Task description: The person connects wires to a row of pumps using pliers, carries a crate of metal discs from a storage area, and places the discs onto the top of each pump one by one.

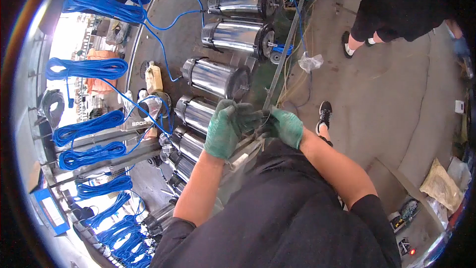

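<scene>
My left hand [224,128], in a green and dark grey work glove, reaches in at the middle of the view. Its fingers are bent toward the right hand and closed. My right hand [286,127] wears a matching glove, with its fingers curled in against the left one's. Between the fingertips there may be a small dark piece, too hidden to name. Just beyond my hands lies a shiny steel motor cylinder [213,76] with black end caps. Another such cylinder [193,111] sits left of my left hand, partly covered by it.
More steel motors [237,36] form a row running away from me. A metal rail [283,57] passes along their right side. Coiled blue cables [88,68] hang on a rack at the left. Another person [396,5] stands at the far right. A clear plastic bag [311,62] lies beside the rail.
</scene>
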